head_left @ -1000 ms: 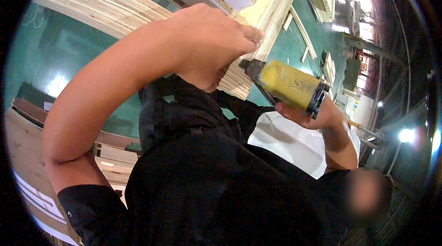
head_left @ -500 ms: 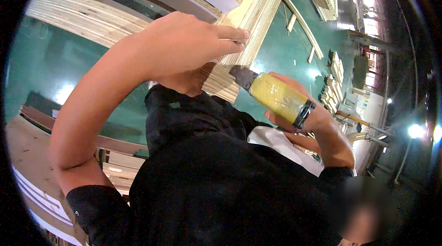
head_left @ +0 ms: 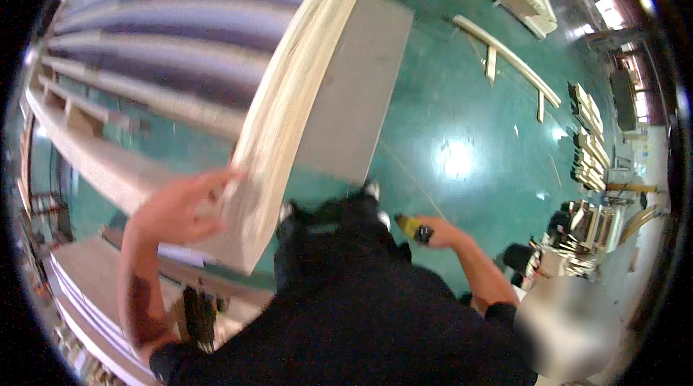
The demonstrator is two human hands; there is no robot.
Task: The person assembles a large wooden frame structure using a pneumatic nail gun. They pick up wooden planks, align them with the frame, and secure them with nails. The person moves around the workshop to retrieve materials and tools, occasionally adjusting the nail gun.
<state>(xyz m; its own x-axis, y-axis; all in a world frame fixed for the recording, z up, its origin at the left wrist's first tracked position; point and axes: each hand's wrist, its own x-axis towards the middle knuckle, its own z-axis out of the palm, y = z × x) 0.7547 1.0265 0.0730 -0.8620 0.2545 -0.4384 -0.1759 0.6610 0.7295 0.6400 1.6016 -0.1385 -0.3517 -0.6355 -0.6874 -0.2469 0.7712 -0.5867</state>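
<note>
My left hand, smeared a little by motion, is by the near end of a long pale layered-wood beam. Its fingers are apart, with the fingertips close to the beam's left side; whether they touch it I cannot tell. Lower right of the beam, my right hand is closed around a yellow, bottle-shaped tool with dark ends, held low beside my legs and away from the wood. The hand and distance hide its exact kind.
Pale panels with wooden edges run left from the beam. A flat grey-brown board lies right of it on the green floor. Loose wood strips lie farther right, and stacked timber stands near the wall.
My left hand has drawn back left, its fingers spreading. My right hand has moved away from the wood, lower, with the yellow tool still in it. The view has shifted, showing more floor.
</note>
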